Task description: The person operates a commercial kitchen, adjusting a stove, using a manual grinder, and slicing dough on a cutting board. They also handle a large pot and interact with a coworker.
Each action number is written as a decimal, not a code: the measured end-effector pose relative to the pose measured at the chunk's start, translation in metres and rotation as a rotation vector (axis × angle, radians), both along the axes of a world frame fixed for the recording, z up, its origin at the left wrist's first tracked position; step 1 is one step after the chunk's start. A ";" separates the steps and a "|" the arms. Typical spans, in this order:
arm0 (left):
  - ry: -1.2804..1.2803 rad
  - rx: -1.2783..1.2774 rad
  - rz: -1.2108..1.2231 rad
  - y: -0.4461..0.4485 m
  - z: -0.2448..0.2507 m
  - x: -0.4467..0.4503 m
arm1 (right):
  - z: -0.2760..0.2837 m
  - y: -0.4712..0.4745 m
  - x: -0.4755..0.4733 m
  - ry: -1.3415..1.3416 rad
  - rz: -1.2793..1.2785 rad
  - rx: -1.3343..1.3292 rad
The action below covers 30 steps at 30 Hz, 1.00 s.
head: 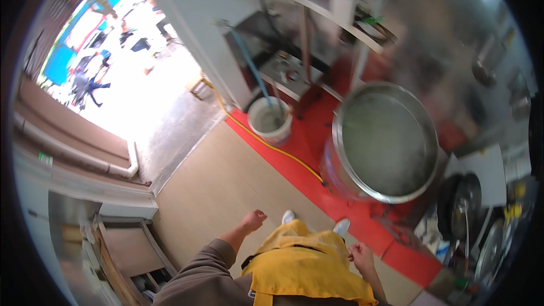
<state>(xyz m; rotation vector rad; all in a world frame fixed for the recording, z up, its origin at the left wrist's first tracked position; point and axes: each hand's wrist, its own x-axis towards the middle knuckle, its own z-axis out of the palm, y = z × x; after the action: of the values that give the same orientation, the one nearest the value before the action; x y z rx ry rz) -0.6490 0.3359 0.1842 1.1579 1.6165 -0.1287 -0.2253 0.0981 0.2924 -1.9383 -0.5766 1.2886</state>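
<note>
My left hand (253,221) hangs over the tan floor (204,178), empty, its fingers loosely bent. Near the right edge of the yellow apron (301,272) is my right hand (361,257); its fingers are curled, and whether they pinch anything is hidden. Ahead and to the right, a large metal stockpot (338,136) stands over the red floor strip, with steam rising from its cloudy, greenish liquid (382,144). Neither hand touches the pot. My white shoes (288,216) show beyond the apron.
A white bucket (257,129) with a blue-handled tool (250,63) stands left of the pot. A yellow hose (272,147) crosses the floor. Dark woks (450,208) lie at right. The bright doorway (170,76) opens at upper left; a cabinet (129,246) stands at lower left.
</note>
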 end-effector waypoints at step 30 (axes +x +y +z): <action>-0.079 -0.066 1.034 -0.268 0.052 -0.067 | 0.238 0.582 0.212 0.621 -0.517 0.807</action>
<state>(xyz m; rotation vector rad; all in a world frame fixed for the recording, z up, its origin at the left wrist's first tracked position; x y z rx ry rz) -0.7162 0.0677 0.2359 0.1709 1.9253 0.5196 -0.0131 0.6802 0.5305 -0.8692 -0.1915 1.0105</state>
